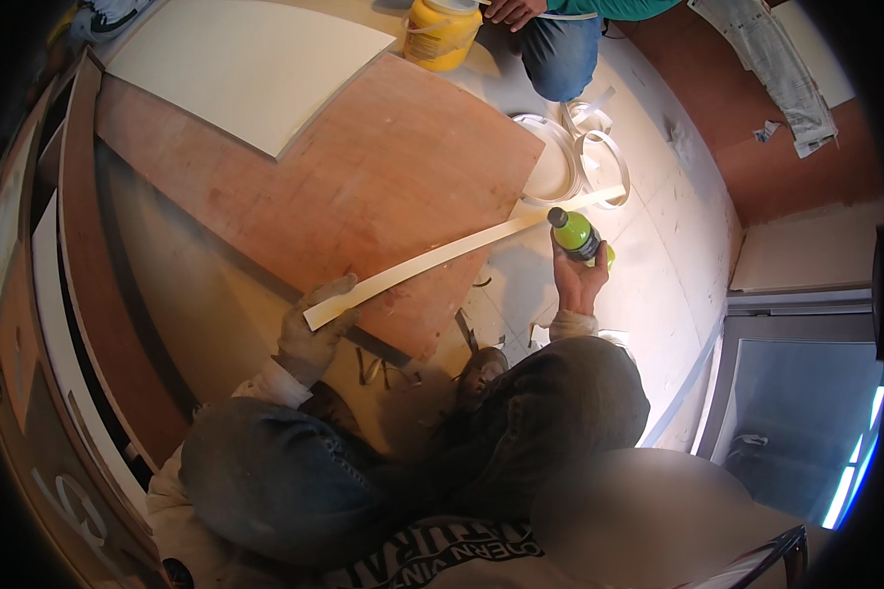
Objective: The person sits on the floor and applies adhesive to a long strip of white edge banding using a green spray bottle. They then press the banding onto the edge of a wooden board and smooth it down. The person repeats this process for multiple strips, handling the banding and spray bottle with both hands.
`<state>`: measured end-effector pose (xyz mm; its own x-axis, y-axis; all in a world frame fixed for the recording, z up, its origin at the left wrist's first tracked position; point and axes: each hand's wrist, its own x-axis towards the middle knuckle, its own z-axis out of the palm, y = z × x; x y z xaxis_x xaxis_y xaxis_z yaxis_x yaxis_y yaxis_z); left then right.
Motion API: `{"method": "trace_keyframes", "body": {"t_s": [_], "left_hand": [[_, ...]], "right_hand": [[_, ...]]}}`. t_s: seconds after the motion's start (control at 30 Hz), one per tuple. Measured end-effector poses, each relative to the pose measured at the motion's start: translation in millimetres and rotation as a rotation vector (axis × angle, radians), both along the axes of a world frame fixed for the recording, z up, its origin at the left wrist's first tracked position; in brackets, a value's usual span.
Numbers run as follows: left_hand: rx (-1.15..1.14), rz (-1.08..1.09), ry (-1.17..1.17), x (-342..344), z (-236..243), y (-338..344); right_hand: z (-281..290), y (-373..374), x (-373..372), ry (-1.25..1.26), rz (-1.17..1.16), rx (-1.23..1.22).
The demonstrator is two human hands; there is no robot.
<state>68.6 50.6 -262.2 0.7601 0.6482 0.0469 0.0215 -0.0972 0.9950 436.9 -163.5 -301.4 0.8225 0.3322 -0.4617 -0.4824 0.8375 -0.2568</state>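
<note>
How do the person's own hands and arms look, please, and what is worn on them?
Both sleeves are long and pale cream, ending near the wrists. The right hand is bare, with no glove. Whether the left hand wears a glove, I cannot tell in the dim light. No cable or marking is visible on either sleeve.

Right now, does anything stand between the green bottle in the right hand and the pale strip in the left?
Nothing visible does: the green bottle has its cap overlapping the pale strip in this view; contact is unclear.
</note>
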Motion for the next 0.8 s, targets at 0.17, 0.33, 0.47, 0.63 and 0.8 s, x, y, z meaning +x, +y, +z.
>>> {"method": "trace_keyframes", "body": {"t_s": [0.17, 0.33, 0.47, 0.63, 0.8], "left_hand": [[-0.225, 0.116, -0.015, -4.7, 14.9, 14.1], [-0.247, 0.119, -0.03, -12.4, -2.3, 33.8], [-0.22, 0.091, 0.031, -16.5, -6.1, 27.9], [-0.216, 0.061, -0.003, -16.6, -2.0, 22.0], [-0.29, 0.065, 0.023, -16.3, -4.5, 13.0]], "right_hand": [[29.4, 2.5, -10.5, -0.355, 0.135, 0.006], [58.1, 23.8, -18.6, -0.596, 0.226, -0.084], [60.5, 41.5, -28.4, -0.758, 0.294, -0.292], [52.8, 56.6, -43.6, -0.829, 0.335, -0.472], [59.0, 77.8, -68.3, -1.042, 0.433, -0.613]]}}
